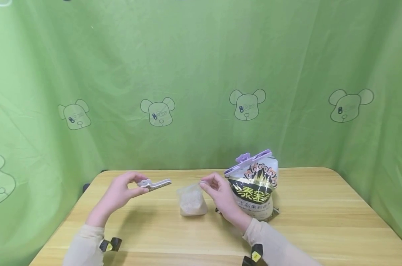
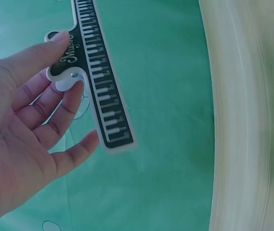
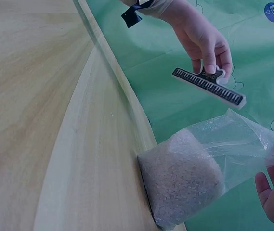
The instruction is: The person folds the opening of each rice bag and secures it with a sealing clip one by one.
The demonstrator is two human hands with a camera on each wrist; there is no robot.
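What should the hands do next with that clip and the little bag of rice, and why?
Probably bring the piano-key clip across to the top of the clear rice bag. The left hand pinches the clip by its handle, in the air and apart from the bag, while the right hand holds the bag's loose top up. The bag's mouth looks unsealed.

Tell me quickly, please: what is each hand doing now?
Left hand: fingers pinch the piano-key clip.
Right hand: fingers pinch the top of the clear rice bag.
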